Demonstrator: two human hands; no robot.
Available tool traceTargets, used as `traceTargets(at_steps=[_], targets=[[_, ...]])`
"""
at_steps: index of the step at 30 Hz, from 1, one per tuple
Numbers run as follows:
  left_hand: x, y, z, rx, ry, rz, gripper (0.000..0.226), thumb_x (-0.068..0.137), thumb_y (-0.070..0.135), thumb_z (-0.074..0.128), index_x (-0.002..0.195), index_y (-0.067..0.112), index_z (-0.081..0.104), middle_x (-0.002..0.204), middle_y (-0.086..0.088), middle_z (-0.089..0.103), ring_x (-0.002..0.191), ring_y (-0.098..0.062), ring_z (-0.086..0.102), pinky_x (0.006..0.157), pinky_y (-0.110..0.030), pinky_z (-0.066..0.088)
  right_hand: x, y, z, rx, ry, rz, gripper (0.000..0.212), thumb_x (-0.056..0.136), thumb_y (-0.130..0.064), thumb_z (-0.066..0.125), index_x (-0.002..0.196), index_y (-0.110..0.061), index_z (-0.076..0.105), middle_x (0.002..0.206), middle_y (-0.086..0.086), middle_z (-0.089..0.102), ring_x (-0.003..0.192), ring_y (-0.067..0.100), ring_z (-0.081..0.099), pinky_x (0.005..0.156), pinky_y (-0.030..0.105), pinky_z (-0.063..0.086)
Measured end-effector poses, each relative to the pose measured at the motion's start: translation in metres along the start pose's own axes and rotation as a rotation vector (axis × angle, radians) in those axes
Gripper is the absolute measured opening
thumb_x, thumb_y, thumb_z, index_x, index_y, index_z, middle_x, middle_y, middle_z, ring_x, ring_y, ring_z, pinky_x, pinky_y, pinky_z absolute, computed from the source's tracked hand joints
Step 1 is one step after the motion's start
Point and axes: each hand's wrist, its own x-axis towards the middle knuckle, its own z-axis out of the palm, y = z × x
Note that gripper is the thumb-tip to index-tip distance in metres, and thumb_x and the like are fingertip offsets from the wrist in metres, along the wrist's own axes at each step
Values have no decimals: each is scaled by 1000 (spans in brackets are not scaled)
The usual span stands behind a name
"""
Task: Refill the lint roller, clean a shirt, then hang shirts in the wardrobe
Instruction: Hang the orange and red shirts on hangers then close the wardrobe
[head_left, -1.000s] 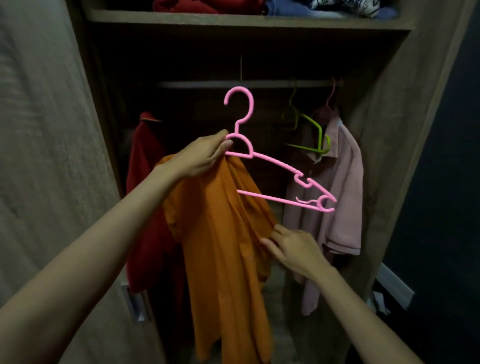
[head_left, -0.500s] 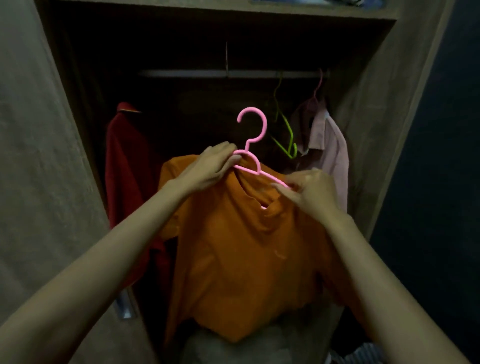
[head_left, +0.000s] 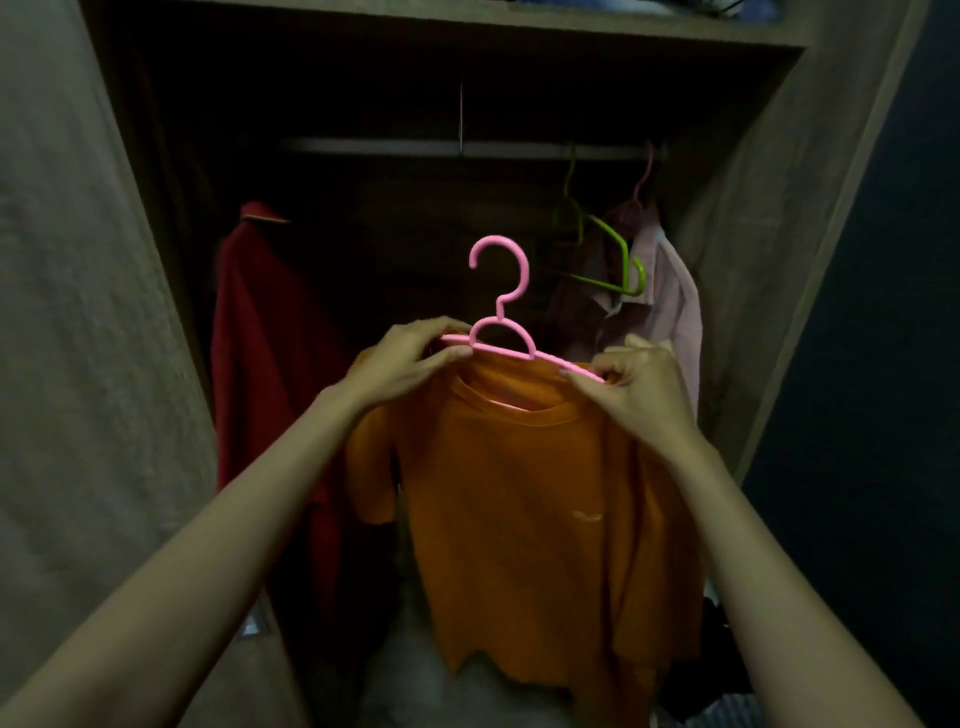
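Orange shirt (head_left: 524, 499) on pink hanger (head_left: 501, 312) (upright), pinched between both hands' fingers (head_left: 447, 353)

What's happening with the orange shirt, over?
Left hand and right hand grip the pink hanger. Orange shirt on it. Not on rail yet. Nothing blocking.

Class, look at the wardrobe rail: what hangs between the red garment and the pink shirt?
In the head view, only an empty green hanger hangs on the rail between the red garment and pink shirt.

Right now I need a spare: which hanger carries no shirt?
The green hanger on the rod: bare, unlike the pink hanger in hand and the one under the pale pink shirt.
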Motion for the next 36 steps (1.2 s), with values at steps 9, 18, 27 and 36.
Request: traceTargets(at_steps=[9, 18, 27, 36], targets=[[-23, -37, -2, -451, 304, -272, 14, 94, 36, 58, 96, 28, 68, 99, 14, 65, 92, 5, 59, 83, -21, 46, -1, 14, -21, 131, 15, 53, 20, 78, -44, 72, 68, -27, 69, 72, -9, 55, 77, 15, 52, 67, 37, 41], [-19, -45, -13, -685, 510, -406, 31, 89, 41, 64, 102, 14, 71, 101, -2, 69, 95, -17, 64, 86, -37, 53, -14, 19, -39, 325, -363, 246, 40, 89, -49, 50, 123, -29, 55, 116, -10, 63, 102, 8, 63, 85, 26, 53], [-10, -48, -13, -593, 578, -444, 19, 97, 37, 53, 86, 26, 64, 90, 5, 62, 86, -12, 58, 86, -37, 47, -24, 4, -40, 497, -314, 288, 25, 93, -40, 48, 100, -23, 65, 94, -3, 69, 87, 7, 67, 78, 27, 52], [-66, -1, -69, 540, 809, -23, 36, 94, 18, 51, 129, 13, 56, 140, -12, 49, 135, -25, 42, 111, -43, 28, -14, -48, -9, 693, -118, 437, 19, 93, -32, 55, 93, -20, 69, 85, 0, 74, 76, 10, 70, 65, 23, 55]])
